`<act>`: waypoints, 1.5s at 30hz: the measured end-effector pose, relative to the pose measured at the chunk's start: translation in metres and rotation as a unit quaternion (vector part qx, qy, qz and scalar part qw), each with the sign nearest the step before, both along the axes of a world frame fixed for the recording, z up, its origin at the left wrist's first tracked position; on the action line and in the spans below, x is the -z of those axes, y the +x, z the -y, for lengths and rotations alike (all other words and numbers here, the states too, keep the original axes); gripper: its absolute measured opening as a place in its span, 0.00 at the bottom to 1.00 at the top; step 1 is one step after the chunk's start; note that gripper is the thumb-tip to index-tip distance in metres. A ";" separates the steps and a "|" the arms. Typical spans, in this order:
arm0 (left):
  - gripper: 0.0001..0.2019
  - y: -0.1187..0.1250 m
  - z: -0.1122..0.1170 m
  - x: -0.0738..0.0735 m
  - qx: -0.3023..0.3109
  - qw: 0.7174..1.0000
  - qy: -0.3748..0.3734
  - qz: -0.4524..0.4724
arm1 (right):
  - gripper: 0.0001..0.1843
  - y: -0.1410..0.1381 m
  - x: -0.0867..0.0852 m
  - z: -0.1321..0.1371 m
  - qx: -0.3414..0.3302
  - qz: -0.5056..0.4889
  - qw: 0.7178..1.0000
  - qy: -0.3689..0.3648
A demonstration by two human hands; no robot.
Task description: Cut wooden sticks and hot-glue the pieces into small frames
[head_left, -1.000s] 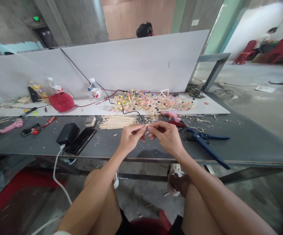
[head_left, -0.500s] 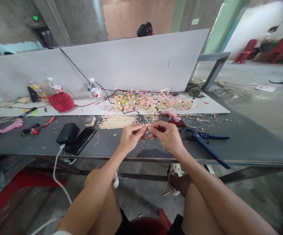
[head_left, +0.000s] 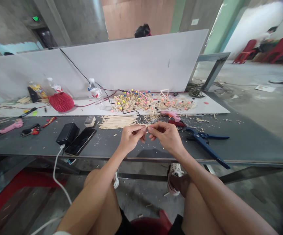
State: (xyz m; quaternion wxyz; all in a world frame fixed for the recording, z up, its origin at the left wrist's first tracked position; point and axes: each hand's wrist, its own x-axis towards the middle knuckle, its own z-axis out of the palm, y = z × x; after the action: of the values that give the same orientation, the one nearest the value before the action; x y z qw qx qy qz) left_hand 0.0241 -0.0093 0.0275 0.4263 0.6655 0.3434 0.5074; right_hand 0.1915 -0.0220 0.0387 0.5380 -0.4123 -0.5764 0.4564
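My left hand (head_left: 131, 137) and my right hand (head_left: 167, 135) meet over the dark table (head_left: 241, 143), both pinched on a small piece of thin wooden stick (head_left: 146, 125) held between the fingertips. Just beyond them lies a bundle of loose wooden sticks (head_left: 117, 121). Farther back, on a white board, sits a heap of sticks with coloured bead tips (head_left: 151, 101).
Blue pliers (head_left: 206, 140) lie right of my right hand, with a pink glue gun (head_left: 172, 115) behind them. A phone (head_left: 81, 141), a black box (head_left: 67, 133) and a white cable (head_left: 58, 178) are on the left. A red mesh bag (head_left: 61, 101) and bottles stand at the back left. A person's head shows over the white partition (head_left: 136, 62).
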 end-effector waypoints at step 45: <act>0.15 -0.002 -0.001 0.001 0.010 1.000 -0.005 -0.009 | 0.13 0.002 -0.003 0.001 -0.004 0.024 1.000 -0.010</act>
State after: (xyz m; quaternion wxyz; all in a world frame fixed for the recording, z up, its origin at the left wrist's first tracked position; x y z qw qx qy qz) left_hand 0.0226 -0.0081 0.0261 0.4313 0.6712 0.3428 0.4960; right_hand 0.1930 -0.0233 0.0421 0.5181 -0.4263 -0.5858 0.4547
